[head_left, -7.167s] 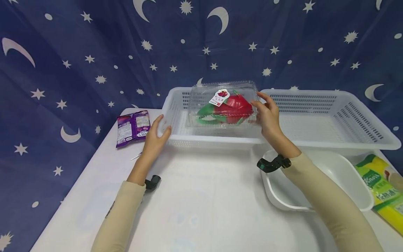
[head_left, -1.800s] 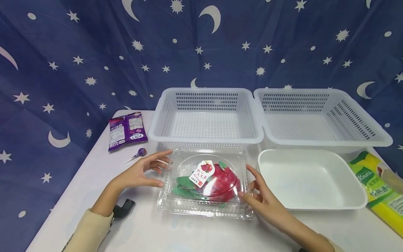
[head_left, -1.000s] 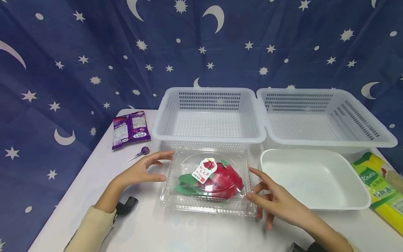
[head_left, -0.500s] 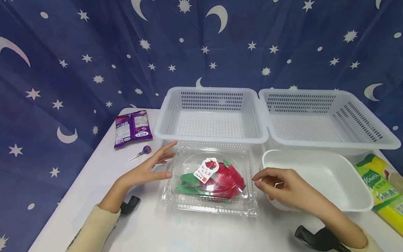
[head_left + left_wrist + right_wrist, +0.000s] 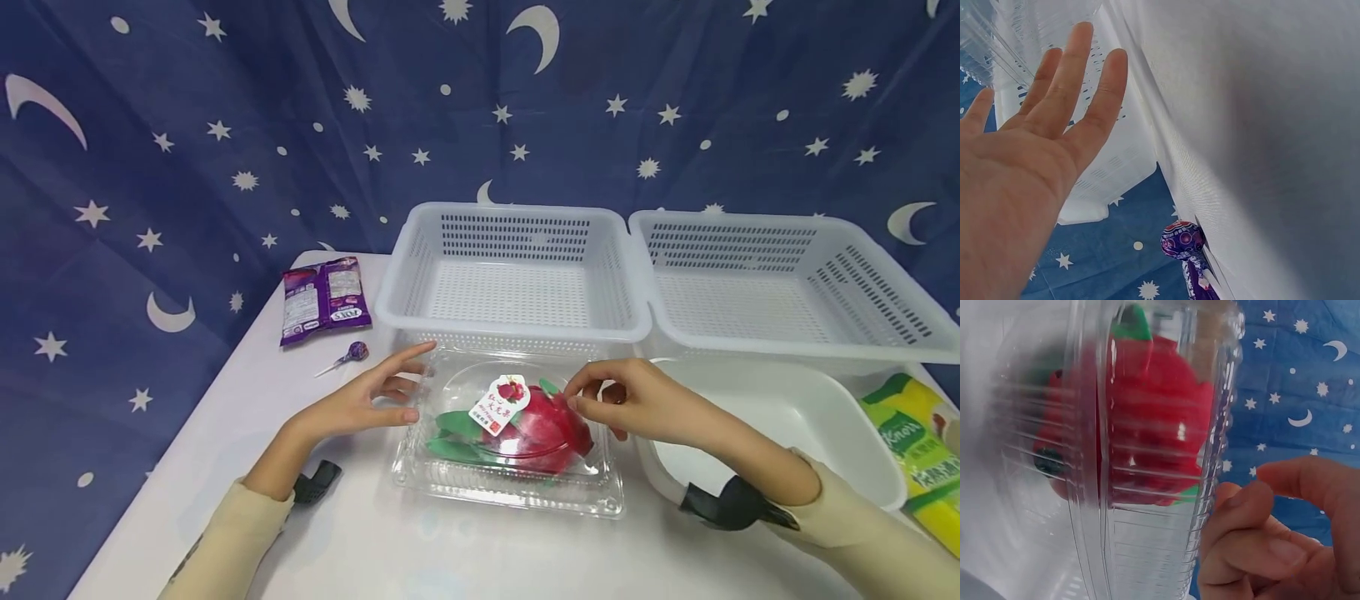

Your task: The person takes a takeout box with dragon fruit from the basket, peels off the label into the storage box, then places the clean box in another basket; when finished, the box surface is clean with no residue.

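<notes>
A clear plastic clamshell box point(image 5: 517, 493) sits on the table with its lid down. Inside lies a red dragon fruit point(image 5: 546, 429) with green leaf-like parts, and a white label point(image 5: 501, 404) shows on the lid. My left hand point(image 5: 348, 410) stands at the box's left edge, fingers spread and thumb apart, holding nothing. Over the lid's right part, my right hand point(image 5: 648, 404) has loosely bent fingers. In the right wrist view the right hand point(image 5: 1279, 531) is beside the box wall point(image 5: 1147, 537), with a gap between thumb and index finger.
Two white perforated baskets point(image 5: 510, 331) stand side by side behind the box. A white basin point(image 5: 780, 417) is at the right, partly under my right forearm, next to a yellow-green Knorr bag point(image 5: 918, 450). A purple snack bag point(image 5: 324, 302) and a lollipop point(image 5: 357, 352) lie at the left.
Earlier the box was held tilted over the left basket; it came down to the table in front. My right hand let go, drew back right, then came in over the lid.
</notes>
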`<state>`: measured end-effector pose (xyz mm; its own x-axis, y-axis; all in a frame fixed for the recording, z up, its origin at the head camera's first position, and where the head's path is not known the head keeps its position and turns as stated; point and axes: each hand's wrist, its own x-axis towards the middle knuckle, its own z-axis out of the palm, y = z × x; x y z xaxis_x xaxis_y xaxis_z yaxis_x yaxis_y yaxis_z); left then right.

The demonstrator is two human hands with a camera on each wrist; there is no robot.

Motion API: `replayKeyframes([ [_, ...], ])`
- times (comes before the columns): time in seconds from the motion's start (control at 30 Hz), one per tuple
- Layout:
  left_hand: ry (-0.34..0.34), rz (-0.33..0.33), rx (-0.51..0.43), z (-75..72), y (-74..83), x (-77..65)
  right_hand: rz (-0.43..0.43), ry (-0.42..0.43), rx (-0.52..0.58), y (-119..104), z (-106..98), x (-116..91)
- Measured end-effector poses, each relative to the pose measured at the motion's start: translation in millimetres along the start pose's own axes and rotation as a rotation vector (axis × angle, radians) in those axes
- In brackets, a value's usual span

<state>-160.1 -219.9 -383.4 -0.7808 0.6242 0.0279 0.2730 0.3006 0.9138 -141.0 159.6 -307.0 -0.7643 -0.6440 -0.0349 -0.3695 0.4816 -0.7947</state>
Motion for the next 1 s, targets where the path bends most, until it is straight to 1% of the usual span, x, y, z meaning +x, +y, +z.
replayKeyframes([
  [0.1, -0.005, -0.007, -0.001, 0.2, 0.3, 0.5, -0.013, -0.02, 0.036, 1.8, -1.8, 8.0],
  [0.27, -0.012, 0.001, -0.005, 0.3, -1.8, 0.9, -0.064, -0.036, 0.109, 3.6, -0.1, 22.1],
  [0.33, -0.015, 0.0, -0.007, 0.2, -2.5, 1.1, -0.077, -0.024, 0.125, 4.3, 2.2, 28.3],
  [0.43, -0.021, -0.008, -0.015, 0.5, -2.0, 1.2, -0.096, 0.023, 0.135, 5.7, 7.6, 37.8],
  [0.57, -0.025, -0.013, -0.015, 1.5, -1.0, 1.6, -0.11, 0.078, 0.125, 8.7, 14.5, 48.5],
  [0.77, -0.035, -0.015, -0.009, 1.3, -2.2, 3.2, -0.105, 0.103, 0.078, 12.3, 20.2, 57.0],
  [0.9, -0.035, -0.011, -0.011, 0.5, -2.6, 2.9, -0.13, 0.109, 0.037, 12.8, 22.9, 60.7],
  [1.0, -0.032, -0.015, -0.014, 0.4, -2.9, 2.2, -0.136, 0.113, 0.031, 12.1, 24.8, 62.7],
])
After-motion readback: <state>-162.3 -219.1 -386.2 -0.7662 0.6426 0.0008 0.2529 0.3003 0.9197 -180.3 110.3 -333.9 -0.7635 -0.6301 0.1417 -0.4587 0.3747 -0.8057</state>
